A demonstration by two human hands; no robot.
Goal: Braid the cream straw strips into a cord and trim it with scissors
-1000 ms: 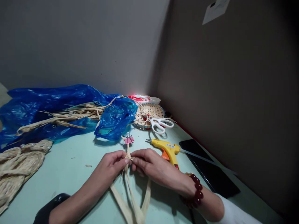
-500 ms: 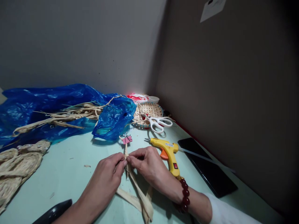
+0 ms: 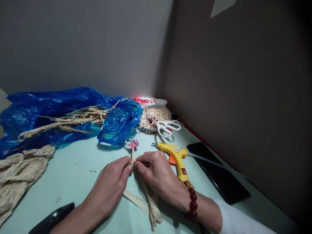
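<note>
A narrow braid of pale dried husk strips (image 3: 133,154) runs toward me, its far end clamped by a pink binder clip (image 3: 133,144). My left hand (image 3: 112,182) pinches the braid between thumb and forefinger from the left. From the right, my right hand (image 3: 156,170) pinches it at the same spot, fingertips nearly meeting the left ones. Loose strip ends (image 3: 152,208) trail below my hands on the pale green table. My fingers hide the exact crossing of the strips. To the right of my right hand lies a yellow glue gun (image 3: 179,159) with an orange trigger.
A blue plastic bag (image 3: 119,125) holding dried strips (image 3: 80,118) spreads across the back left. White-handled scissors (image 3: 167,127) rest at a woven basket (image 3: 158,113). A black flat device (image 3: 219,175) lies right, woven straw pieces (image 3: 23,177) left, and a dark object (image 3: 55,219) near my left forearm.
Both hands keep their pinch on the braid, with only slight finger shifts. The loose ends below have moved a little. The whole view has shifted slightly.
</note>
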